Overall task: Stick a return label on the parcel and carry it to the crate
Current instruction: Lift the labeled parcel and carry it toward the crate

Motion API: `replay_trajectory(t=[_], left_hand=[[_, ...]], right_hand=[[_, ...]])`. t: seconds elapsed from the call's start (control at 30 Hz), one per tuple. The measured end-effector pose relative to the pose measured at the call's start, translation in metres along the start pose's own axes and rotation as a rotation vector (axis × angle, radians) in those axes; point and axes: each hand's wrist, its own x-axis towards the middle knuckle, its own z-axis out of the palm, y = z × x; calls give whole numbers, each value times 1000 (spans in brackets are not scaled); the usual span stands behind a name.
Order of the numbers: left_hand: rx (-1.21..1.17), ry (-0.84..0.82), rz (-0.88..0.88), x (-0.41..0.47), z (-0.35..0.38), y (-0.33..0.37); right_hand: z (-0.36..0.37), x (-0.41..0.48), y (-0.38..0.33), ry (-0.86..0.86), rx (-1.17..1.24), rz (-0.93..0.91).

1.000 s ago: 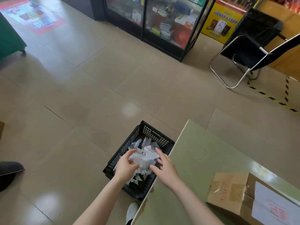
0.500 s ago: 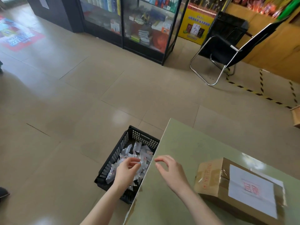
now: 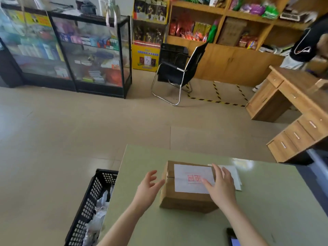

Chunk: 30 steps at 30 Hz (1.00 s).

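A brown cardboard parcel (image 3: pixel 179 199) lies on the green table (image 3: pixel 266 206). A white label (image 3: pixel 186 176) with red characters covers its top. My left hand (image 3: pixel 148 188) hovers open just left of the parcel, fingers spread, a small gap from its side. Resting over the label's right part and the parcel's right edge, my right hand (image 3: pixel 220 186) is open with flat fingers. A black plastic crate (image 3: pixel 92 196) with crumpled white paper stands on the floor at the table's left edge.
White sheets (image 3: pixel 234 176) lie on the table behind the parcel. A phone (image 3: pixel 233 237) lies near the table's front edge. Across the tiled floor stand a black chair (image 3: pixel 177 68), glass cabinets (image 3: pixel 79 50), a wooden desk (image 3: pixel 292 107) and a person (image 3: pixel 305 45).
Both hands left the crate's crumpled paper and moved right to the parcel. My view swung up and right, bringing the parcel to the middle.
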Motion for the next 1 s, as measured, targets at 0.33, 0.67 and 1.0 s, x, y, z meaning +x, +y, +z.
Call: replay_trajectory(t=[0.33,0.67,1.0], left_hand=[[113,13,-102,2,60,24],[128,-30,13,-14,68,39],[86,-358,321,-46,105,90]], right_hand=[[4,6,50,-286,454,200],[-27,-29,51,-119,552,237],[-117,-132,58,342,588,341]])
